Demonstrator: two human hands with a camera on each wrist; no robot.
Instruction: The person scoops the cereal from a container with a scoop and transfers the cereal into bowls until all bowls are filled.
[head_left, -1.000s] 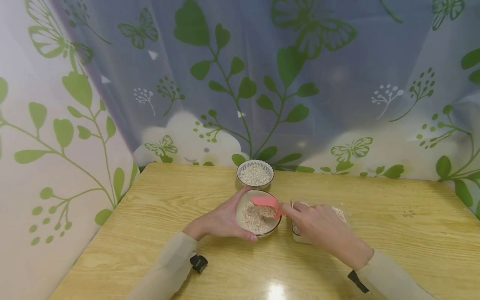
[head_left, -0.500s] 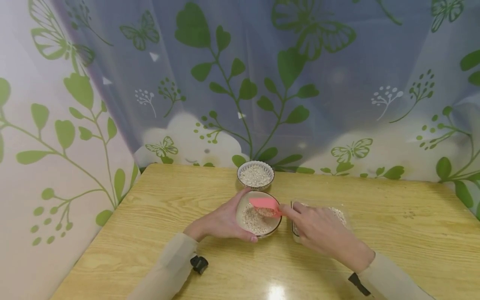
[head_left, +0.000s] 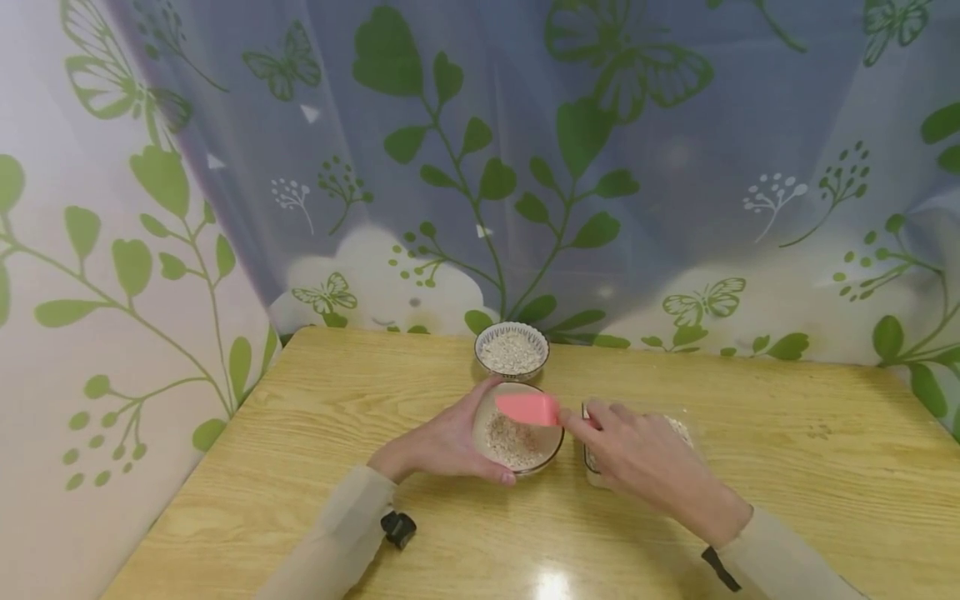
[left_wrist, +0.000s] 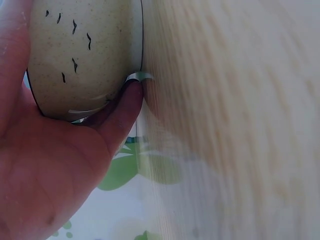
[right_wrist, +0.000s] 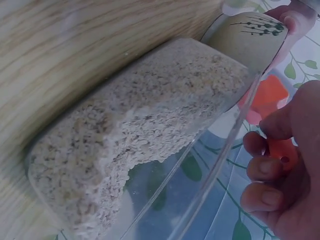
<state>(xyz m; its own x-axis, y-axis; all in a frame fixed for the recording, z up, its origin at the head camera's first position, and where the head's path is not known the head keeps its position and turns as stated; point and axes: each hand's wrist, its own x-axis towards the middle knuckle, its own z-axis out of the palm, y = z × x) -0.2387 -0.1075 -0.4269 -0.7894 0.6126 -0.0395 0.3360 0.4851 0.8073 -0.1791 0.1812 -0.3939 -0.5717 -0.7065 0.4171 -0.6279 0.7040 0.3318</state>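
Note:
My left hand (head_left: 446, 439) grips a cream bowl (head_left: 483, 415) by its left side, thumb toward the near edge. Oats (head_left: 513, 446) lie in the bowl's lower part. In the left wrist view the bowl's outside (left_wrist: 80, 55) shows small dark marks, and the hand (left_wrist: 50, 160) spreads against it. My right hand (head_left: 648, 462) pinches the handle of a pink scoop (head_left: 527, 409), whose head is over the bowl, turned so its underside shows. In the right wrist view curled fingers hold the scoop's handle (right_wrist: 281, 152), close to a clear container (right_wrist: 200, 192) of oats.
Behind the held bowl stands a fluted patterned bowl (head_left: 512, 328) of oats. The clear container (head_left: 590, 473) sits on the wooden table (head_left: 322, 408), partly hidden under my right hand. A printed cloth (head_left: 660, 200) hangs along the table's back edge.
The scoop has turned over in my right hand: oats showed in it earlier, and now its pink underside faces up. My left hand and the bowl stay in place.

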